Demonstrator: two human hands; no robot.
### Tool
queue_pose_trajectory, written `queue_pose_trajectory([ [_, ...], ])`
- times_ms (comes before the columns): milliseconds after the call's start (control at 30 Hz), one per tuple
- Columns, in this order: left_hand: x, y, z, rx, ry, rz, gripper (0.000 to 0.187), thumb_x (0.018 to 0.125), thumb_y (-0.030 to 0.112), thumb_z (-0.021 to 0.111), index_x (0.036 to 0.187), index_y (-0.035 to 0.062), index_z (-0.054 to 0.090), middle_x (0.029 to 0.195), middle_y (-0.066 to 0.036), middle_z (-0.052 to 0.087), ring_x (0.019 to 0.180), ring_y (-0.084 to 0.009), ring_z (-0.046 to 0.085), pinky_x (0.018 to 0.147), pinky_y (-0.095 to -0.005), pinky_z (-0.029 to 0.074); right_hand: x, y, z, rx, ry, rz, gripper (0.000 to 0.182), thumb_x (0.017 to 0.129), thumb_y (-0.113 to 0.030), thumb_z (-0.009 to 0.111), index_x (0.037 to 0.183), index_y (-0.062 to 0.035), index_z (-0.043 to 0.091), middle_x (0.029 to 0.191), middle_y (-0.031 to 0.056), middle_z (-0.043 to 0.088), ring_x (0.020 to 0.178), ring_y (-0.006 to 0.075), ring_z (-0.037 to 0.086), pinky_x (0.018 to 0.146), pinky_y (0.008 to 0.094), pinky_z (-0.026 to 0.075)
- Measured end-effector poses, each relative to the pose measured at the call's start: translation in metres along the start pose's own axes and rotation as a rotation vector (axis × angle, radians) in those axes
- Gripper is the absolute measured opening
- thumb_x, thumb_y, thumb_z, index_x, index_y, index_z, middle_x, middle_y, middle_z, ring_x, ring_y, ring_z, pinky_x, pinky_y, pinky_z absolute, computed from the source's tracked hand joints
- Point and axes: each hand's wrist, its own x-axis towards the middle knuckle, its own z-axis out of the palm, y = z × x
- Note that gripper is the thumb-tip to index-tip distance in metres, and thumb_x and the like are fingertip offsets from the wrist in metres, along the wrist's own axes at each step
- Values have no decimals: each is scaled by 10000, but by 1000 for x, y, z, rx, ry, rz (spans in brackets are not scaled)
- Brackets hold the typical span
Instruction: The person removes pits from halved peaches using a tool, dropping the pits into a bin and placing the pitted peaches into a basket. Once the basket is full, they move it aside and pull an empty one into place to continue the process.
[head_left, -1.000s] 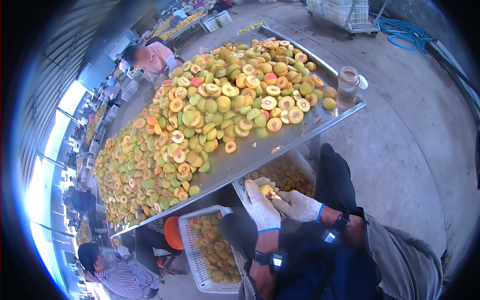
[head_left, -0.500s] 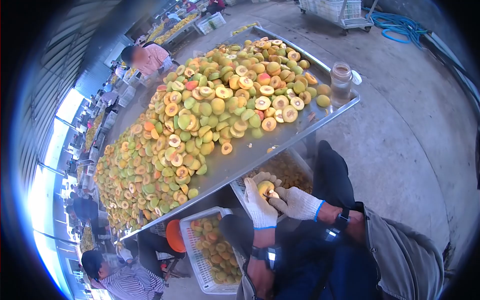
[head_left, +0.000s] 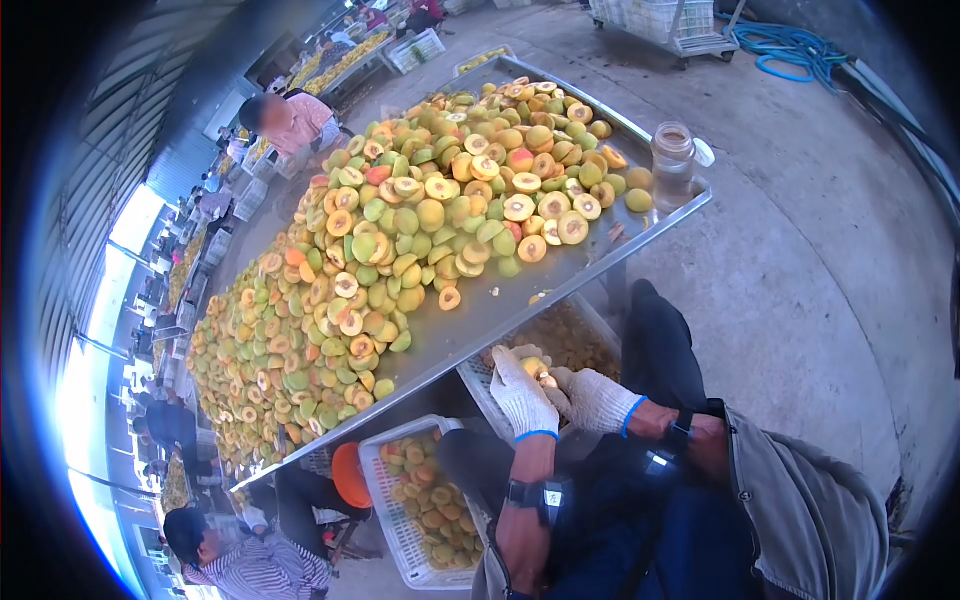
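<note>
From where I stand: ribbed roof up top, long v. bright strip of white light down 1 side. Grey conc. floor, wheeled cart nr coiled blue hose.

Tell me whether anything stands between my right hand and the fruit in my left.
Nothing visible but the knit glove: your right hand is right up against the fruit in your left hand. Whether it grips a small tool is hidden.
</note>
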Motion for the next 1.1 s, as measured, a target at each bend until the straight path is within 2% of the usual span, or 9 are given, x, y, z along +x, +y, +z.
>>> queue_pose_trajectory([
  [300,16,-19,3,38,13,-31,551,1093,468,421,959,-21,638,848,-130,640,709,-213,639,619,-312,531,7,10,3,-116,14,79,476,1037,-447,472,1153,-25,659,1040,283,723,988,477,685,869,553,524],
  [500,35,-37,10,-66,59,-112,557,1091,461,407,969,-33,634,789,-127,625,631,-215,606,577,-321,518,16,26,10,-155,63,100,398,992,-369,565,1138,-14,669,1031,273,730,981,461,701,849,538,544],
  [567,43,-45,9,-23,68,-153,541,1088,442,425,981,-46,632,765,-125,618,604,-218,595,548,-332,509,20,34,16,-204,81,91,355,980,-322,587,1129,-13,677,1026,269,732,979,455,705,838,529,555],
  [700,62,-65,-5,174,106,-96,561,1085,462,448,1006,-61,634,735,-118,610,577,-220,586,536,-339,516,24,39,22,-214,84,112,412,1004,-366,548,1125,0,692,1038,275,730,993,470,697,858,529,546],
  [767,64,-60,-19,181,-121,-124,604,1065,519,481,1023,-46,692,775,-135,664,601,-249,625,564,-369,536,21,30,14,-94,46,85,506,1033,-434,490,1126,17,699,1080,289,720,1044,478,679,908,518,524],
  [800,64,-59,-21,178,-115,-124,604,1065,519,481,1023,-46,692,775,-135,664,601,-249,625,564,-369,536,24,31,14,-97,40,81,506,1033,-434,490,1126,17,699,1080,289,720,1044,478,679,908,518,524],
  [867,61,-57,-31,-118,-176,-194,596,1070,519,505,1156,-50,660,937,-162,683,740,-265,666,675,-395,569,30,34,18,81,9,53,590,1051,-494,434,1149,25,698,1137,303,704,1100,481,657,959,504,498],
  [900,63,-55,-38,-201,-250,-215,565,1079,489,520,1224,-47,622,1073,-179,670,879,-274,677,783,-401,571,27,29,12,113,-25,76,601,1063,-498,410,1169,19,699,1168,306,696,1134,469,648,980,495,488],
  [1100,58,-64,-46,-384,-230,-217,500,1097,446,504,1165,-38,611,1018,-174,655,933,-298,669,805,-394,578,23,12,7,-118,-14,100,632,1066,-540,399,1250,0,670,1181,293,697,1153,461,642,991,499,488],
])
